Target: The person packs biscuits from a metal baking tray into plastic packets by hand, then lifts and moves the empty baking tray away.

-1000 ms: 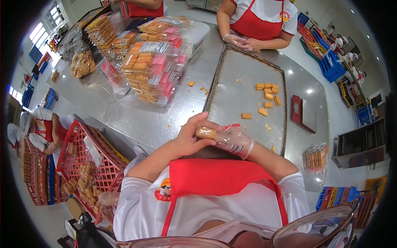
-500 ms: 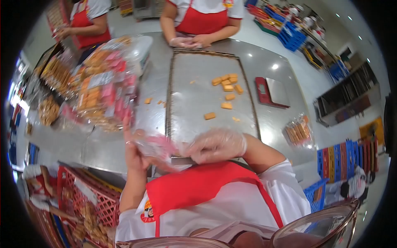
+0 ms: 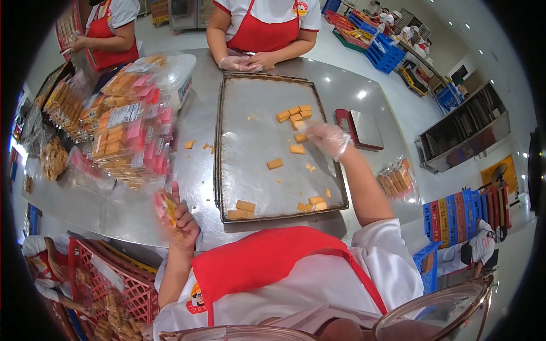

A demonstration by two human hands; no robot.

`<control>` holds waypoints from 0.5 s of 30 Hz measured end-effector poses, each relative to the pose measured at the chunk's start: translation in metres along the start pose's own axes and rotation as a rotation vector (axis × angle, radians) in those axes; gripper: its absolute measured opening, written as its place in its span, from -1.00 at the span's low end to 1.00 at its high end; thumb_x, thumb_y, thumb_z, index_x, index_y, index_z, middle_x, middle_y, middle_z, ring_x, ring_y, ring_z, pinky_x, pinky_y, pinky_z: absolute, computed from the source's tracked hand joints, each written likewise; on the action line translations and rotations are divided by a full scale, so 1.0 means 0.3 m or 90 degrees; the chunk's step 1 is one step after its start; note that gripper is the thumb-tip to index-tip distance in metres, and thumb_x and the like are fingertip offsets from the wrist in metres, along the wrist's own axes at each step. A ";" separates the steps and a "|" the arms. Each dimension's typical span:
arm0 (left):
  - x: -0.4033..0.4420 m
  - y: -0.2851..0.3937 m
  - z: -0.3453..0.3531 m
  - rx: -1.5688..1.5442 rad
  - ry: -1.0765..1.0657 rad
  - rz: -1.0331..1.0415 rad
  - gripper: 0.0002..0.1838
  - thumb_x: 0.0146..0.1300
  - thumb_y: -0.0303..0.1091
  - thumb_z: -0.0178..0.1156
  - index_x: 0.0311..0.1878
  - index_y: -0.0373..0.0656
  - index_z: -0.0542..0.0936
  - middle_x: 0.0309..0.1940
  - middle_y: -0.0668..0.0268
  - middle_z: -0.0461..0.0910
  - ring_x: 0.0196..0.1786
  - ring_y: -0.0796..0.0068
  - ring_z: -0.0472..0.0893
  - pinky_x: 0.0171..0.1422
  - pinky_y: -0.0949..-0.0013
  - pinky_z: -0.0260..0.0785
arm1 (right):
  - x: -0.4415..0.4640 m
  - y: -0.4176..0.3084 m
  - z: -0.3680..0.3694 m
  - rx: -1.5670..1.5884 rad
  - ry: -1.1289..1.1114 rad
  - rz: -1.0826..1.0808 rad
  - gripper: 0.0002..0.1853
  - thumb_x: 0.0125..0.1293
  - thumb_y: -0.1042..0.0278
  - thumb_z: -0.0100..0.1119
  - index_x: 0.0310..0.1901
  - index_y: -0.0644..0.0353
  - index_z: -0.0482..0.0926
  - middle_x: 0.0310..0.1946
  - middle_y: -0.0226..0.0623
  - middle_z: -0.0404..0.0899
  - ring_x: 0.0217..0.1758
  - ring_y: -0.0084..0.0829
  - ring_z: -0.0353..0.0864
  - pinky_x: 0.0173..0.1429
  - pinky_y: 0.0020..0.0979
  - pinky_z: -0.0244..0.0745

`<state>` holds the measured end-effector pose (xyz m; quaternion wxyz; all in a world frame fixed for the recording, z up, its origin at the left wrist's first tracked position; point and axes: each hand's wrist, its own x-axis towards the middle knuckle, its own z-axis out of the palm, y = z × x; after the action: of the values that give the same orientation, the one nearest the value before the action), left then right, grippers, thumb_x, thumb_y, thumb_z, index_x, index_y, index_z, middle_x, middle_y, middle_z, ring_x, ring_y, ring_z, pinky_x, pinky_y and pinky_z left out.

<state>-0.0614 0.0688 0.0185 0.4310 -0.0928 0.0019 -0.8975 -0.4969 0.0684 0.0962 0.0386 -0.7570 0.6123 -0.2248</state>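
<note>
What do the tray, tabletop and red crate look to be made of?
Tray: metal, probably steel; dull, worn finish, brown staining along its rim.
Tabletop: metal, likely stainless; smooth, grey, with bright light reflections.
Red crate: likely moulded plastic; even colour, lattice walls. Exact grades can't be told.

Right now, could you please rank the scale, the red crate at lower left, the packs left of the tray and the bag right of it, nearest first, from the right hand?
1. Scale, just right of the right hand.
2. Bag, on the table's right side.
3. Packs, piled left of the tray.
4. Red crate, at lower left, off the table.
</note>
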 end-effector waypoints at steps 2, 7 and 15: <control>-0.001 -0.012 0.010 0.066 0.030 0.003 -0.39 0.21 -0.05 -0.03 0.29 0.17 0.02 -0.48 0.37 0.34 -0.56 0.55 0.36 -0.48 0.53 0.25 | -0.004 0.000 0.068 -0.011 -0.038 0.027 -0.89 0.15 0.38 0.00 -0.29 0.17 0.42 -0.36 -0.17 0.47 -0.28 -0.16 0.46 -0.19 -0.34 0.36; -0.006 -0.017 0.010 0.125 0.021 0.019 -0.30 0.11 -0.05 0.10 0.28 0.13 0.03 -0.45 0.37 0.33 -0.51 0.57 0.36 -0.48 0.56 0.24 | -0.011 -0.061 0.042 -0.024 -0.145 0.153 -0.90 0.14 0.33 0.00 -0.35 0.13 0.36 -0.40 -0.16 0.45 -0.32 -0.11 0.45 -0.21 -0.25 0.35; -0.011 -0.020 -0.009 0.156 0.035 0.024 -0.24 0.05 -0.05 0.18 0.27 0.09 0.04 -0.43 0.38 0.33 -0.48 0.57 0.36 -0.47 0.55 0.28 | 0.129 -0.038 -0.011 -0.148 -0.083 0.202 -0.87 0.13 0.27 -0.04 -0.37 0.12 0.37 -0.41 -0.15 0.48 -0.32 -0.13 0.47 -0.22 -0.28 0.36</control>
<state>-0.0644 0.0750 0.0157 0.4561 -0.0147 -0.0944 -0.8848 -0.4822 0.0352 0.1143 0.0254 -0.6634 0.7418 -0.0947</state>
